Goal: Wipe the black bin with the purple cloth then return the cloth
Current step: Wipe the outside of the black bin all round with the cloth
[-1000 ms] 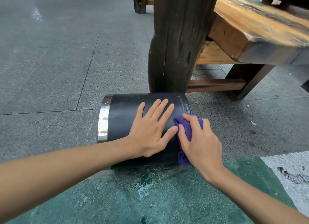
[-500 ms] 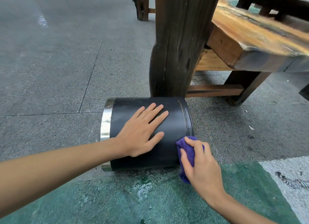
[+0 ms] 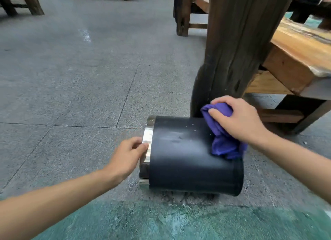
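Observation:
The black bin [image 3: 180,159] lies on its side on the stone floor, its shiny metal rim [image 3: 147,145] pointing left. My left hand [image 3: 128,157] holds that rim, fingers curled onto the metal band. My right hand [image 3: 240,120] grips the bunched purple cloth [image 3: 222,143] above the bin's right end. The cloth hangs down and touches the top of the black side near the base end. The bin's open mouth faces away and is hidden.
A thick dark wooden post [image 3: 238,52] stands right behind the bin. A wooden bench [image 3: 295,60] with dark legs extends to the right. More wooden legs [image 3: 182,16] stand farther back. A green painted floor strip [image 3: 161,222] lies in front.
My left hand slid off the bin's side to its metal rim. My right hand lifted the cloth from the bin's near right edge to the top far right. The view tilted up.

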`<state>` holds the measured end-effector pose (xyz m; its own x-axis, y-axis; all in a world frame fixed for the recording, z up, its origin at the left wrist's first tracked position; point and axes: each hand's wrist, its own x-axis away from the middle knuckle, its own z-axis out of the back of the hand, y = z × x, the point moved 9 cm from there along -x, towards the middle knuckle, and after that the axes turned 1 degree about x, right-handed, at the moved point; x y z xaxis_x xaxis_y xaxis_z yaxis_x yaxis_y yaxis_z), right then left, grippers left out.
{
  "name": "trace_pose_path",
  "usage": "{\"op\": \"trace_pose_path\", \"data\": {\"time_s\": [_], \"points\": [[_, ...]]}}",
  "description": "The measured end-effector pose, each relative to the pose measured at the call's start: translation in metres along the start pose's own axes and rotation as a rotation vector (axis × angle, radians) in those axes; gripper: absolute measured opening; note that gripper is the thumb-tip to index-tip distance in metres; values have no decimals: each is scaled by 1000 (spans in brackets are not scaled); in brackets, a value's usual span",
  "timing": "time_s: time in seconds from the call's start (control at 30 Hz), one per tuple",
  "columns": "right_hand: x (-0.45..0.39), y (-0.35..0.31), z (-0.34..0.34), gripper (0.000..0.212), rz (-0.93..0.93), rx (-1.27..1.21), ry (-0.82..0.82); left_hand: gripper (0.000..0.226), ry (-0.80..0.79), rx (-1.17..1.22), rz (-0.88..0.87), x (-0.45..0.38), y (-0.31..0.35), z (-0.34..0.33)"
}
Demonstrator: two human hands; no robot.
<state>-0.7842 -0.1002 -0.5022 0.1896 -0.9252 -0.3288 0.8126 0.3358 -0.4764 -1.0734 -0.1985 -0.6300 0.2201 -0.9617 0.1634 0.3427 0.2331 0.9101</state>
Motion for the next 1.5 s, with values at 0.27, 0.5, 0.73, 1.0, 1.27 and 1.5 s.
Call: {"op": "trace_pose_path", "data": {"time_s": [0.27, 0.5, 0.73, 1.0, 1.27, 1.5], "points": [[-44, -2, -112, 31, -345, 235, -270, 12, -61, 76, -15, 7, -20, -7], [-40, -43, -144, 38, -399, 148, -227, 13, -156, 102, -107, 15, -20, -11], [-34, -116, -177, 44, -207, 118, -271, 13, -192, 151, -89, 14, -25, -13], [12, -163, -181, 33, 207, 22, -272, 12, -92, 228, 6, 8, -30, -12], [37, -122, -142, 33, 252, 28, -123, 53, -101, 85, -32, 11, -22, -11], [59, -46, -85, 30, 247, 164, 30, 67, -99, 2, -6, 14, -27, -12]]}}
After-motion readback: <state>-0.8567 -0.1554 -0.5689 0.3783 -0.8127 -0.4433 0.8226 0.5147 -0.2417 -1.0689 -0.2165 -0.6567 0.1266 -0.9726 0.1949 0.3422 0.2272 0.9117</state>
